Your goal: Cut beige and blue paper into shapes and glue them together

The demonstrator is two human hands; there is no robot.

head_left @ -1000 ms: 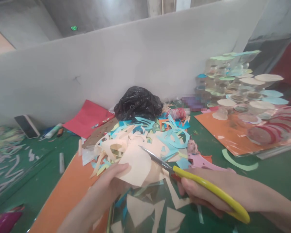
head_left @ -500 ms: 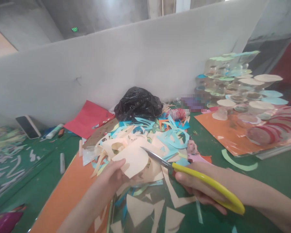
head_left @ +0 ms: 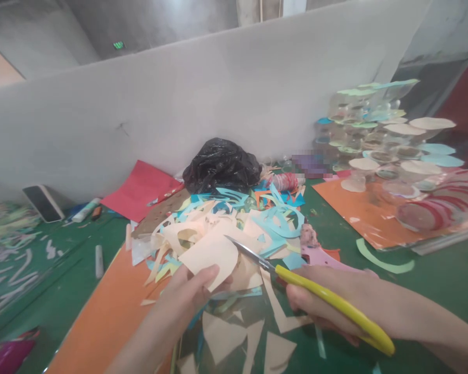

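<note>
My left hand (head_left: 189, 298) pinches a cream paper piece (head_left: 212, 254) with a rounded right edge, held just above the table. My right hand (head_left: 327, 304) grips yellow-handled scissors (head_left: 327, 298); their metal blades point up and left, and the tips meet the paper's rounded edge. Cream paper offcuts (head_left: 222, 337) lie below both hands on a shiny sheet. Behind the paper spreads a heap of cream, blue and yellow scraps (head_left: 237, 218).
A black plastic bag (head_left: 222, 163) sits at the grey partition. Red paper (head_left: 140, 189), a phone (head_left: 42, 202) and glue sticks (head_left: 99, 261) lie left. Orange sheets (head_left: 101, 311) cover the green table. Stacked clear cups with paper discs (head_left: 386, 140) stand right. Pink scissors (head_left: 323, 257) lie near my right hand.
My left hand turned the cream paper, bringing it lower and nearer. The scissors stayed against its rounded edge, shifting only slightly.
</note>
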